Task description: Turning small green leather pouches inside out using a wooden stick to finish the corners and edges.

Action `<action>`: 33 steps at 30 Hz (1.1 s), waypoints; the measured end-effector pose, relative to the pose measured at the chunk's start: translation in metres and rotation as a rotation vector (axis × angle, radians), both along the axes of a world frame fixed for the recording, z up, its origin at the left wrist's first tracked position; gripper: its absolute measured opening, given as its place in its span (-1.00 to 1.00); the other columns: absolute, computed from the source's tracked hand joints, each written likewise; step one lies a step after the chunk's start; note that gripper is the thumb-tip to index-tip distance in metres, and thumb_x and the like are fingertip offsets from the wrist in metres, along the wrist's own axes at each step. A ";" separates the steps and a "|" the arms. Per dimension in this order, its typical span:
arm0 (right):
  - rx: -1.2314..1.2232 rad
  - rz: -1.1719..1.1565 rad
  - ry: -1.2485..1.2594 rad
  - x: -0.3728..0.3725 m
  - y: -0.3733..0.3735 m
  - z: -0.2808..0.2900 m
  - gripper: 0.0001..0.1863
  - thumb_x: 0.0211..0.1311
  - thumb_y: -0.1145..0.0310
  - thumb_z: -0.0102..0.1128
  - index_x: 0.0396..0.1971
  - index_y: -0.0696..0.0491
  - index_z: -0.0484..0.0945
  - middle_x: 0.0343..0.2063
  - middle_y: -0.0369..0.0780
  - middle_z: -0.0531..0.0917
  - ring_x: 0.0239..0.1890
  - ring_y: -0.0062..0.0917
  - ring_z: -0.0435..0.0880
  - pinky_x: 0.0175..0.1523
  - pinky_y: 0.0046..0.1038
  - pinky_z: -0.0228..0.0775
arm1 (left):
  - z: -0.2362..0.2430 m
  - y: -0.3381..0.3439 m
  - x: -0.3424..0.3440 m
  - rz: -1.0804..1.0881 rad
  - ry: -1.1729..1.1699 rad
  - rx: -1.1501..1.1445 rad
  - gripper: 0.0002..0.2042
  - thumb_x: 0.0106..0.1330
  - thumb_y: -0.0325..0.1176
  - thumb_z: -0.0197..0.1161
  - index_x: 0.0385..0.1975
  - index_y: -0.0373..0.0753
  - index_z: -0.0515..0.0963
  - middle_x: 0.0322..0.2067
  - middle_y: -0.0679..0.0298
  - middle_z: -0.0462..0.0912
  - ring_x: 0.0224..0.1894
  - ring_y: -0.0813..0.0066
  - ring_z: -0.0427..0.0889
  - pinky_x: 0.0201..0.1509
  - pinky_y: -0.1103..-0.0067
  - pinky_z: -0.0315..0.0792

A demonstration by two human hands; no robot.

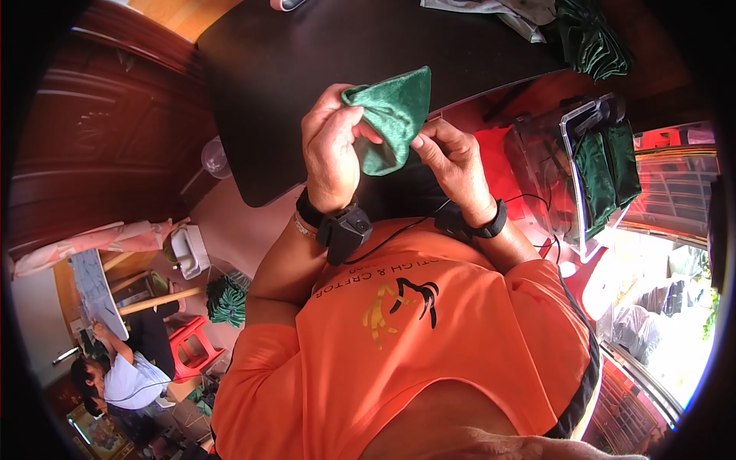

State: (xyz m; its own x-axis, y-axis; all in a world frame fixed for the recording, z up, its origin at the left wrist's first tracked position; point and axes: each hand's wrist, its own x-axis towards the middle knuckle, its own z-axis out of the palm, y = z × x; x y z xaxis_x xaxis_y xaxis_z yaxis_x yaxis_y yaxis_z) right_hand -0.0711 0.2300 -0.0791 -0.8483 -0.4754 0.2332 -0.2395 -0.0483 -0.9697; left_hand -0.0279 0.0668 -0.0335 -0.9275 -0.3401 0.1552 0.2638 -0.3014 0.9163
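Observation:
A green velvet piece [394, 115], folded like a small pouch, is held up over the near edge of the dark table [261, 115]. My left hand [332, 146] grips its left side, with the thumb in front and some fingers tucked into the fold. At its lower right edge, my right hand [456, 157] pinches the fabric between thumb and forefinger. The cloth's inner side is mostly hidden. Both wrists wear black straps, and a small dark device [346, 232] sits on the left one.
Dark green velvet pieces [598, 172] hang over a clear plastic bin [571, 130] at right. More green cloth [589, 42] and pale fabric [506, 11] lie at the far right table edge. A person [130, 376] works at lower left near a red stool [193, 347] and green bundle [228, 299].

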 end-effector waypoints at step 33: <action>0.004 0.084 -0.116 -0.004 0.002 -0.009 -0.82 0.23 0.32 0.16 -0.45 0.14 0.53 -0.62 -0.45 0.46 -0.55 -0.81 0.33 -0.46 -0.71 0.19 | -0.013 -0.002 0.005 0.095 -0.017 -0.130 -0.84 0.29 -0.41 -0.03 -0.28 -0.35 0.45 -0.45 0.32 0.55 -0.46 0.68 0.51 -0.43 0.74 0.39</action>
State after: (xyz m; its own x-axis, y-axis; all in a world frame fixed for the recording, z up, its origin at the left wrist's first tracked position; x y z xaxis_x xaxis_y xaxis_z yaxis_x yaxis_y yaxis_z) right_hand -0.0750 0.2322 -0.0880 -0.8265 -0.5468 0.1338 -0.1208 -0.0599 -0.9909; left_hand -0.0229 0.0653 -0.0467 -0.8952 -0.4041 0.1878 0.2691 -0.1543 0.9507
